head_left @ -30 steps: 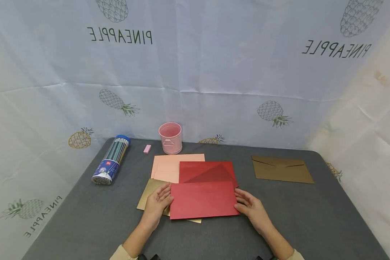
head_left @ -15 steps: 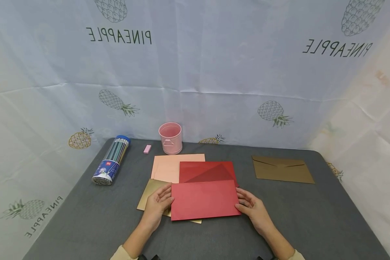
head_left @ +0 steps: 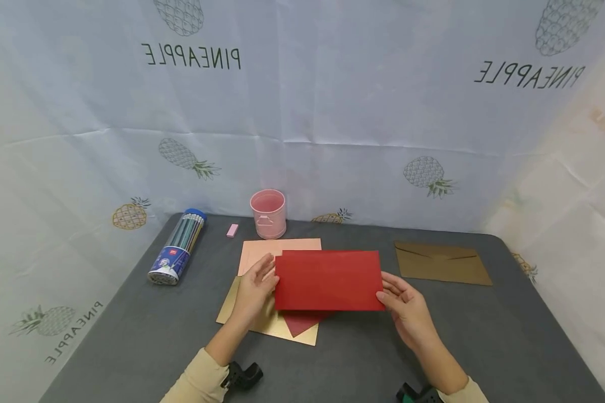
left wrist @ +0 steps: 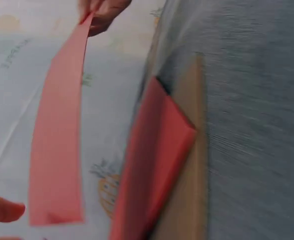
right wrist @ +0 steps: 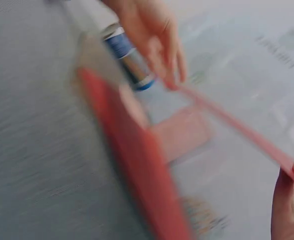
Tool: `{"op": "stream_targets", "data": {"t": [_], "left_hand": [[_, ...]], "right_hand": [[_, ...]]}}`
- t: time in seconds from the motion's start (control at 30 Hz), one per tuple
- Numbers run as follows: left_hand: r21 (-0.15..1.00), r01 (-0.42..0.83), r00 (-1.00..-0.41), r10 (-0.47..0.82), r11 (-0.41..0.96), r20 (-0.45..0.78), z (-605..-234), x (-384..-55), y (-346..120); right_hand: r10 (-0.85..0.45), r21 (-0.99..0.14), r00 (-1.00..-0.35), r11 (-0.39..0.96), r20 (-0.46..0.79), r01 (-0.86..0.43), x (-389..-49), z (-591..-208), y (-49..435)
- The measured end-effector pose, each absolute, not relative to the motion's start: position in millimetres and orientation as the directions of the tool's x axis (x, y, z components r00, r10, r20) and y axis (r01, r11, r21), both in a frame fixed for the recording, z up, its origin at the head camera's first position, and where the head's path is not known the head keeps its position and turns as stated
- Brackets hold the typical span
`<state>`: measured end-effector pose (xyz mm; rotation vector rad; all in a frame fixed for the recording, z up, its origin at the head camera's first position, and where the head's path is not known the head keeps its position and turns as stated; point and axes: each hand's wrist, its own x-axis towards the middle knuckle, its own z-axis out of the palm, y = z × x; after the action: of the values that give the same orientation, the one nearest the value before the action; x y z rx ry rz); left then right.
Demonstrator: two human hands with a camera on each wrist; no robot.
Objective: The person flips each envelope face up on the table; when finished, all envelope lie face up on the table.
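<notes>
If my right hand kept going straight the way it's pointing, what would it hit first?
Most likely the red paper it holds: your right hand pinches its right edge and points forward and leftward. Beyond that, depth is unclear.

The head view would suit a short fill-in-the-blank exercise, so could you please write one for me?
1. The left hand and right hand hold a paper rectangle coloured ____.
2. The cap of the pencil tub is coloured ____.
3. On the table, the brown envelope lies nearer the ____ hand.
4. The bucket near the table's far edge is coloured ____.

Missing words: red; blue; right; pink.
</notes>
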<state>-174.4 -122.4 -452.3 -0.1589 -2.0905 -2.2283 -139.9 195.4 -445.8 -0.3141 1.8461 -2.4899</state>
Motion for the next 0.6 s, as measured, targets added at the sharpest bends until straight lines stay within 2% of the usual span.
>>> {"op": "stream_targets", "data": {"t": [0.1, 0.2, 0.3, 0.37, 0.47, 0.6], "left_hand": [[0.964, 0.262, -0.965, 0.001, 0.038, 0.262, -431.7, -176.1, -103.4], [0.936, 0.352, -0.933, 0.092, 0.029, 0.348, -410.2, -163.5, -76.0], [0.898, 0.439, -0.868, 0.249, -0.019, 0.429, -392.9, -147.4, -48.6], [0.865, 0.501, -0.813, 0.322, -0.039, 0.486, -385.2, -138.2, -33.9], [0.802, 0.593, -0.745, 0.335, -0.064, 0.577, -380.0, -130.5, -19.7], [0.761, 0.631, -0.714, 0.270, -0.152, 0.646, -379.3, -128.5, -13.9]], "right_hand": [[0.012, -0.953, -0.973, -0.204, 0.229, -0.226, -140.2, -422.4, 187.7], [0.146, -0.903, -0.891, 0.079, 0.430, -0.423, -137.2, -404.6, 174.5], [0.135, -0.662, -0.687, 0.451, 0.714, -0.599, -135.6, -395.4, 159.0], [0.054, -0.450, -0.531, 0.607, 0.846, -0.655, -135.5, -393.5, 148.8], [-0.071, -0.211, -0.357, 0.693, 0.931, -0.689, -135.9, -393.3, 136.5], [-0.183, -0.047, -0.233, 0.684, 0.955, -0.728, -137.0, -395.0, 128.6]]}}
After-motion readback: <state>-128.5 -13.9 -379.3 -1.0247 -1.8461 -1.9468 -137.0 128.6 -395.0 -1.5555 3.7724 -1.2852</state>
